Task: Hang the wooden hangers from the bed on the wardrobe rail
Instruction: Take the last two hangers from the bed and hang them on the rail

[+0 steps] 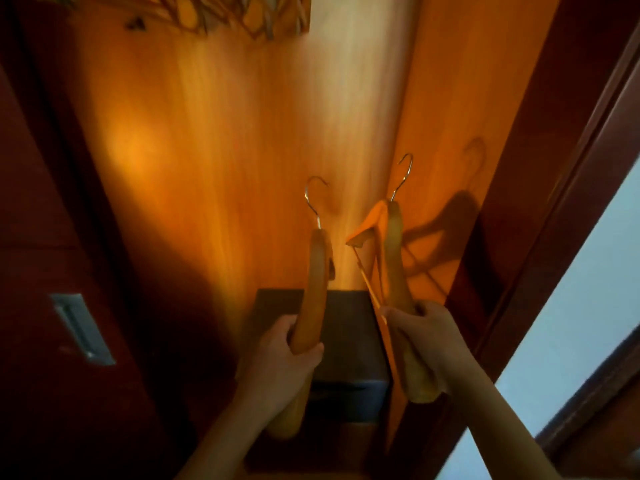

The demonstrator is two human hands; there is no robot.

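Gripping hangers: left hand (280, 355) one (313, 289) | right hand (424, 337) another (394, 254)

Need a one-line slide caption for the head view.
Left hand and right hand each raise a wooden hanger inside the wardrobe.

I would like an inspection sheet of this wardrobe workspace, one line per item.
Surface: wardrobe back panel, orange wood, lit; the rail is not in view.
Job's things: left wooden hanger and right wooden hanger, both upright with metal hooks up, not yet hung.
Clutter: dark drawer unit below; patterned object at the top edge.
Grippers: left hand grips the left hanger; right hand grips the right hanger.
Cables: nothing seen.
Surroundings: dark door with a metal recessed handle at left; pale wall at right.
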